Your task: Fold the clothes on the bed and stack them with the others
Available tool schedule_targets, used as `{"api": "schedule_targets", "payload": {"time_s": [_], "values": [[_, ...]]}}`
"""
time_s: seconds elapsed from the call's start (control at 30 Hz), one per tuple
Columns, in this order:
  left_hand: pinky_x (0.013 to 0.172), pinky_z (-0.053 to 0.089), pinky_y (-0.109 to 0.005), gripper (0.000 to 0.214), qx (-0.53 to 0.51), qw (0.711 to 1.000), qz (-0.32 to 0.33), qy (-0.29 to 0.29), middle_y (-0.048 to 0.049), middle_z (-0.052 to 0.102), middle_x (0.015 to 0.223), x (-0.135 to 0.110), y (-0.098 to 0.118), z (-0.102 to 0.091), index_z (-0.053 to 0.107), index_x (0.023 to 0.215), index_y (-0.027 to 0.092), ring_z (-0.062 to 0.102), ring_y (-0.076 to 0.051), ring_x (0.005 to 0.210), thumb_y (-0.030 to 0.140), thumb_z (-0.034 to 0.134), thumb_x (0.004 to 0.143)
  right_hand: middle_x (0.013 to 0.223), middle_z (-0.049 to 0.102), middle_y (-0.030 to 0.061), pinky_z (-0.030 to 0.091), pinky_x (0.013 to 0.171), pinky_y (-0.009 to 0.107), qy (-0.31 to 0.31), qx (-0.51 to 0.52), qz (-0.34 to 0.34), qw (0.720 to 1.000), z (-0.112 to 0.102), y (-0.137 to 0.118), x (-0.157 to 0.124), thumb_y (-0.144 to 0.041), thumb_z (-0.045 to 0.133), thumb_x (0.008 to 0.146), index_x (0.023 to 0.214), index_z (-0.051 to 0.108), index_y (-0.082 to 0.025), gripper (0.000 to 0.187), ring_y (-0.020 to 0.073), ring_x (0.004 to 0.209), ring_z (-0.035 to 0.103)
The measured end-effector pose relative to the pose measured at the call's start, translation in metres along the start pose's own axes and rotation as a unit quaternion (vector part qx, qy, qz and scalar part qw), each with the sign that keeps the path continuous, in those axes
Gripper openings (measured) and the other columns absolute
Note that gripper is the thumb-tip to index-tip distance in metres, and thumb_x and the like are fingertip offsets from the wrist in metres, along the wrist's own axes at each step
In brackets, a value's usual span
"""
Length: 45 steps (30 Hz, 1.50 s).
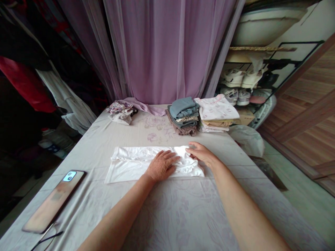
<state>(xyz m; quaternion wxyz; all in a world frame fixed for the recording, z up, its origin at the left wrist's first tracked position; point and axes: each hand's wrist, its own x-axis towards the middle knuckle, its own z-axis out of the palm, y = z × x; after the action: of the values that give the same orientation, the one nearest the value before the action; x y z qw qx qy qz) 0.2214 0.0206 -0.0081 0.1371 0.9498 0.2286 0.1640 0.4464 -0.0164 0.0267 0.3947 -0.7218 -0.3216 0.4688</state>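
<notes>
One white garment (133, 166) lies folded on the bedsheet (167, 212), directly before the person. The left hand (162, 166), open, presses flat across it, smoothing evenly; the right hand (201, 154) rests lightly on its far edge, unclenched, grasping nothing. Folded stacks (201, 115) sit beyond.

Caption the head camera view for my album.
Left hand and right hand on a folded white garment, pale floral bedsheet.

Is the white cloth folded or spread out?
Folded: the white cloth lies in a long doubled strip, with rumpled layers beside the left hand.
</notes>
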Motion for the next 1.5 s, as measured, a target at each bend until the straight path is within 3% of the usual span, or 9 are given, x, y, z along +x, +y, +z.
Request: {"api": "schedule_targets", "payload": {"time_s": [0.17,0.33,0.43,0.57,0.73,0.87,1.2,1.37,1.5], "values": [[0.113,0.035,-0.051,0.060,-0.007,1.000,-0.012,0.025,-0.0131,0.059,0.136,-0.002,-0.002,0.007,0.041,0.145,0.020,0.048,-0.027,0.132,0.027,0.057,0.087,0.069,0.064,-0.0052,0.041,0.045,0.016,-0.010,0.113,0.004,0.993,0.001,0.005,0.002,-0.015,0.072,0.071,0.121,0.054,-0.021,0.053,0.0086,0.052,0.056],[0.113,0.034,-0.051,0.060,-0.009,1.000,-0.013,0.025,-0.0118,0.059,0.137,-0.002,-0.002,0.007,0.040,0.144,0.022,0.048,-0.026,0.133,0.028,0.056,0.087,0.063,0.062,-0.0049,0.035,0.040,0.017,-0.037,0.056,0.020,0.998,-0.001,0.011,-0.002,-0.027,0.072,0.073,0.130,0.053,-0.020,0.060,0.0092,0.048,0.053],[0.115,0.032,-0.051,0.057,-0.007,0.999,-0.025,0.019,-0.0109,0.058,0.138,-0.001,0.002,0.003,0.045,0.141,0.022,0.047,-0.027,0.133,0.029,0.058,0.086,0.061,0.060,-0.0065,0.034,0.042,0.017,-0.019,0.043,-0.041,0.998,-0.001,0.009,-0.002,-0.024,0.072,0.070,0.138,0.048,-0.019,0.073,0.0091,0.047,0.051],[0.115,0.030,-0.050,0.054,0.015,0.997,-0.060,0.042,-0.0108,0.059,0.137,-0.002,0.007,0.000,0.048,0.139,0.021,0.049,-0.026,0.131,0.029,0.058,0.087,0.066,0.062,-0.0038,0.037,0.046,0.018,0.071,0.042,-0.124,0.989,0.003,0.011,0.012,-0.025,0.064,0.073,0.127,0.060,-0.018,0.054,0.0090,0.051,0.051],[0.113,0.034,-0.048,0.044,0.024,0.994,-0.105,0.024,-0.0105,0.062,0.135,0.001,0.009,-0.002,0.056,0.132,0.019,0.052,-0.027,0.128,0.029,0.055,0.089,0.080,0.070,0.0026,0.044,0.052,0.018,0.129,-0.019,-0.109,0.985,0.007,0.023,0.033,-0.020,0.056,0.075,0.112,0.067,-0.017,0.039,0.0116,0.063,0.059],[0.112,0.031,-0.054,0.038,0.026,0.992,-0.119,0.019,-0.0073,0.062,0.134,0.002,0.010,-0.003,0.061,0.125,0.023,0.051,-0.029,0.128,0.034,0.055,0.089,0.089,0.073,0.0029,0.049,0.061,0.022,0.123,-0.074,-0.132,0.981,0.007,0.029,0.037,-0.027,0.058,0.078,0.125,0.060,-0.019,0.048,0.0140,0.071,0.063],[0.111,0.010,-0.075,0.057,0.051,0.978,-0.196,0.038,-0.0113,0.050,0.146,0.004,0.009,0.003,0.056,0.133,0.029,0.037,-0.039,0.137,0.063,0.050,0.087,0.102,0.073,0.0056,0.047,0.078,0.027,0.204,-0.363,-0.155,0.896,0.009,0.017,0.034,-0.029,0.055,0.087,0.126,0.062,-0.024,0.040,0.0205,0.089,0.066],[0.113,0.018,-0.068,0.052,0.023,0.976,-0.215,0.020,-0.0101,0.052,0.145,0.004,0.001,-0.002,0.056,0.134,0.027,0.038,-0.034,0.139,0.057,0.041,0.094,0.114,0.069,0.0060,0.047,0.079,0.027,0.215,-0.381,-0.212,0.874,0.005,0.001,0.017,-0.026,0.050,0.089,0.122,0.064,-0.025,0.036,0.0185,0.089,0.064],[0.112,0.032,-0.053,0.040,0.059,0.960,-0.266,0.063,-0.0099,0.058,0.139,-0.010,-0.033,-0.033,0.060,0.129,0.024,0.049,-0.028,0.132,0.036,0.040,0.097,0.109,0.070,0.0038,0.046,0.081,0.025,0.170,-0.414,-0.273,0.852,0.006,-0.004,0.009,-0.024,0.048,0.090,0.102,0.072,-0.025,0.027,0.0175,0.091,0.063]]}}
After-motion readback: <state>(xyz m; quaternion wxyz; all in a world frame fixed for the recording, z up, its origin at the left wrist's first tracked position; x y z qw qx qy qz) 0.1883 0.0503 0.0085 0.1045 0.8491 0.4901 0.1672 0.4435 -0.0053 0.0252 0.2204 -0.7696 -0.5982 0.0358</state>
